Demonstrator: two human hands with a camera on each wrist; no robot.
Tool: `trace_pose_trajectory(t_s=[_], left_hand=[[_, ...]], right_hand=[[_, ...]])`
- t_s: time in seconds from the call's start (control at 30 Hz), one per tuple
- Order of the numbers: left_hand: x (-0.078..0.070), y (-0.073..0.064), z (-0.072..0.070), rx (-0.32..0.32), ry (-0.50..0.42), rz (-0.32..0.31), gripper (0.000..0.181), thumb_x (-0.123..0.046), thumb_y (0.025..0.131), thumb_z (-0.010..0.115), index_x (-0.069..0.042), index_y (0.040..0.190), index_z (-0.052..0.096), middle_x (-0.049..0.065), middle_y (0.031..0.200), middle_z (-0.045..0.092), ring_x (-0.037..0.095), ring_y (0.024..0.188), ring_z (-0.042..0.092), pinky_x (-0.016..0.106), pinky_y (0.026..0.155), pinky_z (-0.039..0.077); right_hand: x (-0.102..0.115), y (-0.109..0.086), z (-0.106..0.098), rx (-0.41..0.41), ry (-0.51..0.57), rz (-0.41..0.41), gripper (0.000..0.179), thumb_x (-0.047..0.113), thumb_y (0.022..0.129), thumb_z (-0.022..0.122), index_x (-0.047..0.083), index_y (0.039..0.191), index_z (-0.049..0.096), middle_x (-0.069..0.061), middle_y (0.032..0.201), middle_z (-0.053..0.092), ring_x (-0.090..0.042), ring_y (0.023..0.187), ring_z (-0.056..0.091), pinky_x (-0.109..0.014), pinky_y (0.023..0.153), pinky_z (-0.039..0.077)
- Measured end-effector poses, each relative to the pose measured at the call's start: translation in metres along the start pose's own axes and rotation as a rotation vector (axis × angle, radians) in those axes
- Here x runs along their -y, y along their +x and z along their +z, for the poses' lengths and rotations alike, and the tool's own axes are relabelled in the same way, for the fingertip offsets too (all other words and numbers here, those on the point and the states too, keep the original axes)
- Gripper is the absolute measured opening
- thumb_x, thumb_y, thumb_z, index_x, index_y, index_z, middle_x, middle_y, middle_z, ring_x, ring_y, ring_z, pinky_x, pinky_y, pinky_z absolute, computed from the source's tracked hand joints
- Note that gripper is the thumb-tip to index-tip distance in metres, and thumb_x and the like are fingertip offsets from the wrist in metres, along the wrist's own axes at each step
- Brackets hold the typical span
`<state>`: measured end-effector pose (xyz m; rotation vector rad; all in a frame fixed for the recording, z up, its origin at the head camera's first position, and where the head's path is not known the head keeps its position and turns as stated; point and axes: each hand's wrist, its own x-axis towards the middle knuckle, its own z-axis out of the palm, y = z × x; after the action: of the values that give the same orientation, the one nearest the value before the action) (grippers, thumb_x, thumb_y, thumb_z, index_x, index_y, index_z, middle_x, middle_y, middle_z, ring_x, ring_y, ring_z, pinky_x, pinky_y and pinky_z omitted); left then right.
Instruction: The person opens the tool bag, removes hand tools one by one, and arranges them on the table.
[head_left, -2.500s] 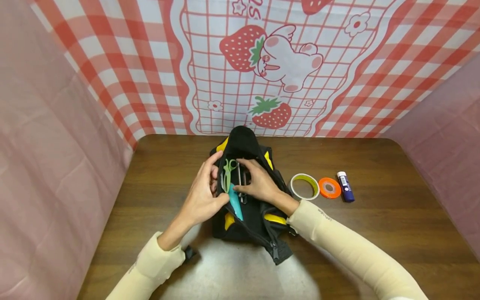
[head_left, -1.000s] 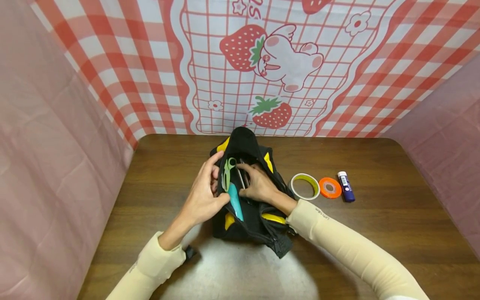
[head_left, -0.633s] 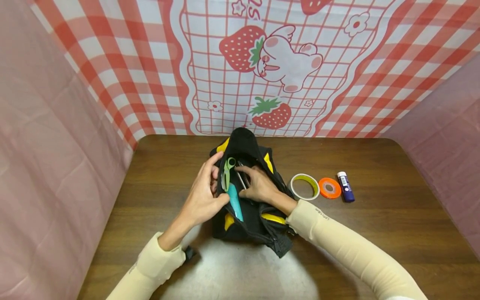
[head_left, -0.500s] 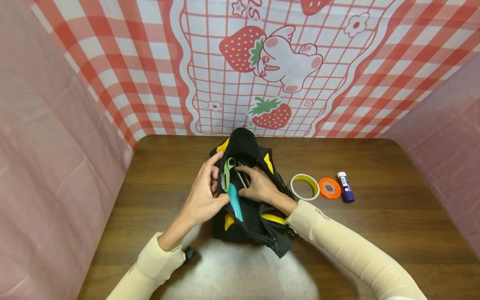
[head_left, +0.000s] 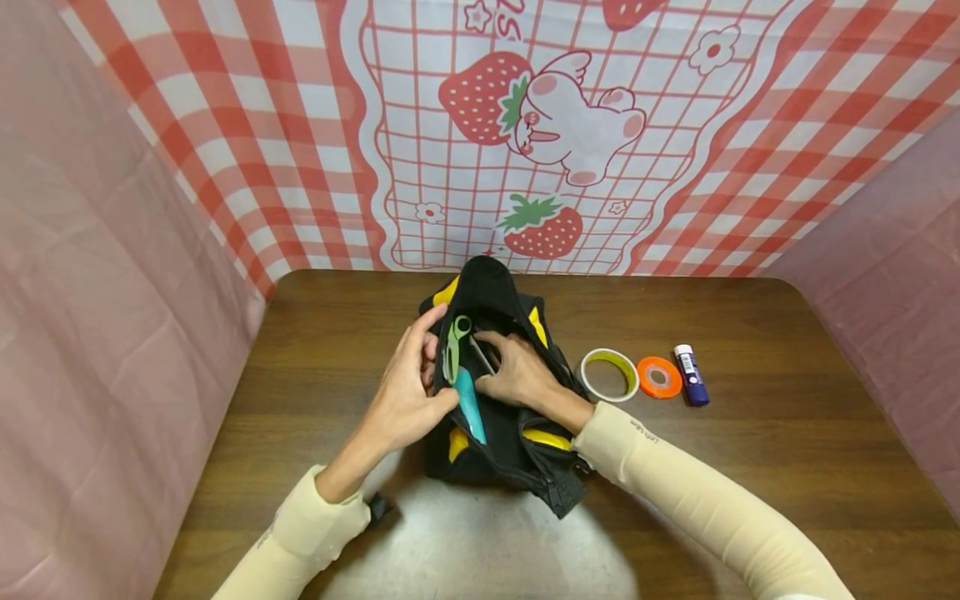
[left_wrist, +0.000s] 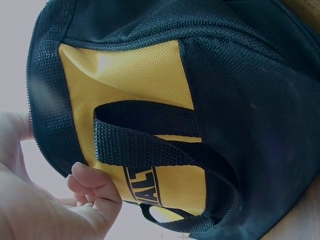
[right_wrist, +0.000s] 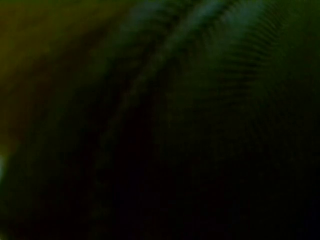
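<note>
A black and yellow tool bag (head_left: 486,279) stands unzipped at the middle of the table. My left hand (head_left: 408,387) grips the left edge of its opening, thumb on the near part and fingers farther along. The left wrist view has that hand (left_wrist: 60,200) at the zipper edge, beside a yellow panel with a black strap. Inside the bag, my right hand (head_left: 521,377) pinches a slim grey tool (head_left: 485,355), its lower part hidden. Green-handled scissors (head_left: 453,354) and a teal object (head_left: 468,404) lean along the left inner wall. The right wrist view is almost black.
To the right of the bag on the brown table (head_left: 750,467) lie a white roll of tape (head_left: 583,379) with a yellow inside, an orange tape roll (head_left: 647,379) and a glue stick (head_left: 692,375). A checked cloth (head_left: 300,167) hangs behind the table.
My right hand has shifted slightly within the bag and the slim grey tool has tilted and sunk deeper, with less showing. The bag's near zipper end has moved up a little. My left hand stays put.
</note>
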<state>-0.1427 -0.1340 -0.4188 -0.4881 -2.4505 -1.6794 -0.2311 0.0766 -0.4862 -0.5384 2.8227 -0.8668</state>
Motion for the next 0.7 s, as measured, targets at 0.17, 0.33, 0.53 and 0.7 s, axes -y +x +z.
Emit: trace_pose_trajectory(t_s=[0.17, 0.33, 0.53, 0.7], left_hand=[[0.0001, -0.0003, 0.0002, 0.004, 0.002, -0.001, 0.097, 0.002, 0.077, 0.068, -0.011, 0.169, 0.040, 0.009, 0.104, 0.040, 0.018, 0.074, 0.041, 0.026, 0.068, 0.034], [0.0000, -0.0002, 0.0004, 0.005, 0.003, 0.003, 0.097, 0.002, 0.077, 0.068, -0.011, 0.169, 0.040, 0.009, 0.104, 0.040, 0.018, 0.074, 0.041, 0.026, 0.067, 0.034], [0.0006, -0.0003, 0.0013, 0.003, 0.007, 0.007, 0.097, 0.003, 0.077, 0.069, -0.011, 0.169, 0.040, 0.008, 0.104, 0.040, 0.018, 0.074, 0.041, 0.026, 0.067, 0.034], [0.0007, -0.0007, 0.0023, -0.005, 0.009, 0.006, 0.098, 0.002, 0.076, 0.068, -0.011, 0.169, 0.041, 0.008, 0.105, 0.041, 0.017, 0.074, 0.041, 0.026, 0.068, 0.034]], right_hand=[[0.0003, -0.0020, -0.0002, -0.015, 0.005, -0.006, 0.078, 0.025, 0.083, 0.079, 0.014, 0.158, 0.061, -0.007, 0.093, 0.062, -0.025, 0.080, 0.057, -0.039, 0.071, 0.047], [-0.0002, -0.0039, -0.0011, -0.045, 0.026, -0.051, 0.078, 0.023, 0.082, 0.075, 0.015, 0.158, 0.060, -0.008, 0.095, 0.061, -0.025, 0.082, 0.056, -0.039, 0.071, 0.046], [-0.0004, -0.0048, -0.0021, -0.132, 0.067, -0.158, 0.079, 0.019, 0.077, 0.071, 0.015, 0.156, 0.063, -0.005, 0.096, 0.061, -0.021, 0.082, 0.054, -0.038, 0.071, 0.045], [0.0025, -0.0066, -0.0040, -0.229, 0.114, -0.218, 0.075, 0.018, 0.075, 0.069, 0.013, 0.149, 0.069, -0.007, 0.101, 0.064, -0.021, 0.081, 0.055, -0.038, 0.071, 0.046]])
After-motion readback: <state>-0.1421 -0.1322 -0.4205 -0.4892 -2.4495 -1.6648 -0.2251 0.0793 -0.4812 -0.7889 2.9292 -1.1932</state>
